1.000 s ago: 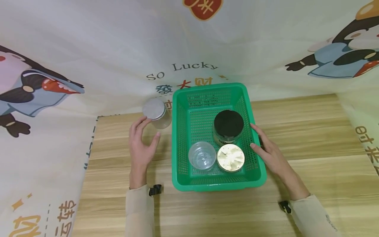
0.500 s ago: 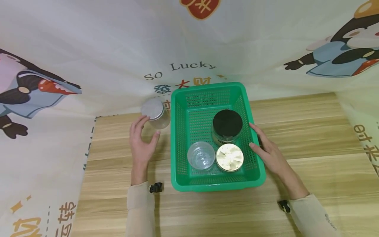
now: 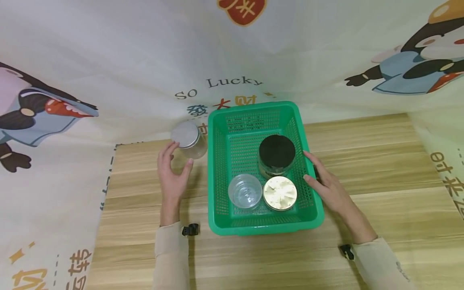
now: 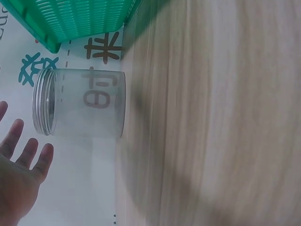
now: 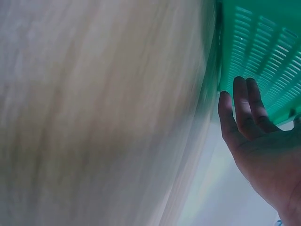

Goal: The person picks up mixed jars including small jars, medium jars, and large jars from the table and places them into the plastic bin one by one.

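A clear jar with a silver screw lid [image 3: 185,134] stands on the table left of the green basket [image 3: 214,181]. My left hand [image 3: 171,177] is beside it, fingers spread and relaxed; in the left wrist view a gap shows between the fingertips and the jar [image 4: 87,103]. My right hand [image 3: 331,193] is at the basket's right side, its thumb and a finger by the rim. In the right wrist view its fingers [image 5: 242,106] extend loosely along the slotted wall. Inside the basket are a black-lidded jar [image 3: 277,152], a gold-topped container [image 3: 280,193] and a clear round container [image 3: 245,191].
The wood-grain table [image 3: 246,262] runs in front of and on both sides of the basket. A printed cloth [image 3: 145,80] hangs behind and at the sides, close to the silver-lidded jar and the basket's far end.
The whole head view has drifted slightly left. Both hands keep about the same places beside the jar and the basket, and the basket's contents stay as they were.
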The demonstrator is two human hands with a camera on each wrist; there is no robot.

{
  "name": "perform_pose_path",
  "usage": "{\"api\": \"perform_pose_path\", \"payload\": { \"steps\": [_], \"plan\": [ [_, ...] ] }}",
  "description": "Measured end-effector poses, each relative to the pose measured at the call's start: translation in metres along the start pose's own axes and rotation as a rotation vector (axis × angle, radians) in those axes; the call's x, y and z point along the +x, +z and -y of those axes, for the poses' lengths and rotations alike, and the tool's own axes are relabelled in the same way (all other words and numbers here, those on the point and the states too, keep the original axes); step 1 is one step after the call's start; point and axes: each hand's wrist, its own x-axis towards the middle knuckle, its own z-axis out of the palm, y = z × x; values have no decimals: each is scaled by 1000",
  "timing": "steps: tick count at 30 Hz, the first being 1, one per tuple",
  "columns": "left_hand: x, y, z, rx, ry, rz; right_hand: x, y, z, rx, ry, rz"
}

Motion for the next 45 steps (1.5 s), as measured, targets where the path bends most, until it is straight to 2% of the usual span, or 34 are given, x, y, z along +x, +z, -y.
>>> {"api": "perform_pose_path", "payload": {
  "steps": [6,11,13,16,18,20,23,31,37,45],
  "plan": [
    [0,1,12,-4,-4,4,2,0,0,13,5,-9],
    [0,2,12,0,6,8,2,-2,0,24,-14,-7],
    [1,3,4,-3,4,1,2,-3,1,27,-20,-7],
    [3,3,4,0,-3,-5,2,-2,2,30,-25,-9],
    [5,2,6,7,-6,0,2,-2,1,29,-28,-12],
    [6,2,15,17,-5,6,2,-1,0,28,-28,-13],
    [7,2,18,22,-13,14,2,0,-1,27,-33,-15],
    [8,4,18,-8,-49,13,2,0,0,43,-15,-10],
    [10,6,19,-37,-37,6,2,-1,0,47,-10,-1],
    [9,7,25,36,-54,-1,0,1,-1,56,-4,5]
  ]
}}
